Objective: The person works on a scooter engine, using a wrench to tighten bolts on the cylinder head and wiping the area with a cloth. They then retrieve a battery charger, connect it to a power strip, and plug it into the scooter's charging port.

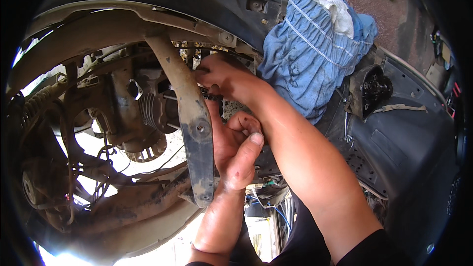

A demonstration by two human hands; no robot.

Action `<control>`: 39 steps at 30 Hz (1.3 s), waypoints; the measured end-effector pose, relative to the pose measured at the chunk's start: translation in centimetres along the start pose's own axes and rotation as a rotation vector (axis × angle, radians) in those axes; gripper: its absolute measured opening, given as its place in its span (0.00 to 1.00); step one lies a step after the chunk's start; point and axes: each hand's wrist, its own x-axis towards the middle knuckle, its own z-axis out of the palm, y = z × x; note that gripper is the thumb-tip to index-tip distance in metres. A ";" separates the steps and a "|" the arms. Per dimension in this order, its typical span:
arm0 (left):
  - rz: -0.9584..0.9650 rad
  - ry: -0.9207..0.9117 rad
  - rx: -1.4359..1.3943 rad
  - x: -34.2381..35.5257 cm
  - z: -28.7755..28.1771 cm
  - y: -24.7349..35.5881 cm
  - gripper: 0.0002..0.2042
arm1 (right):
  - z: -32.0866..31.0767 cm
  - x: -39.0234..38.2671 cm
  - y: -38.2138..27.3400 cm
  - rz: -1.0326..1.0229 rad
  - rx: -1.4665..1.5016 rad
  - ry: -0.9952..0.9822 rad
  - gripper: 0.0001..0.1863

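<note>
My left hand (236, 152) is below the dark chain (211, 95), thumb and lower fingers curled, one finger reaching up against the chain. My right hand (221, 74) reaches over it from the right, fingers bent down by the chain; their tips and what they hold are hidden. Both hands are just right of a dusty metal bracket (187, 103), which partly covers a finned engine cylinder (155, 111) with rods, inside the dirty vehicle body.
A blue cloth bundle (310, 54) with white fabric lies on the dark panel (399, 152) at upper right. Beside it are an oily black cover (372, 88) and several loose bolts or tools (347, 128). Hoses and wires (74, 162) run along the left.
</note>
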 end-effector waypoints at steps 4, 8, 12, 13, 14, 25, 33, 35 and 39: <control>-0.026 0.031 -0.031 -0.4 0.9 0.2 0.50 | -0.8 -3.5 1.4 -0.247 0.007 0.164 0.21; -0.015 -0.055 -0.144 -0.2 1.9 -0.1 0.49 | -1.8 -7.8 0.6 -0.121 0.604 0.186 0.23; -0.098 -0.043 -0.364 0.8 2.4 -1.6 0.41 | -3.2 -8.7 -0.3 -0.118 0.160 0.130 0.21; -0.112 -0.038 -0.432 0.9 2.4 -2.0 0.38 | -3.2 -8.4 -0.4 -0.154 0.040 0.142 0.21; -0.114 -0.028 -0.483 1.0 2.5 -2.5 0.36 | -3.2 -8.0 -0.3 -0.157 0.000 0.151 0.20; -0.114 0.071 -0.893 2.3 1.2 -6.6 0.26 | -2.5 -7.9 0.0 -0.120 -0.297 0.277 0.17; -0.141 0.166 -0.912 3.0 0.0 -6.9 0.13 | -1.5 -16.1 0.7 -0.479 -0.232 0.907 0.23; -0.191 0.212 -0.943 2.9 0.2 -6.6 0.12 | -3.4 -17.1 1.3 -0.347 -0.638 1.074 0.30; -0.203 0.372 -0.836 2.3 1.3 -5.8 0.17 | -5.4 -16.3 2.8 -0.149 -0.719 1.021 0.20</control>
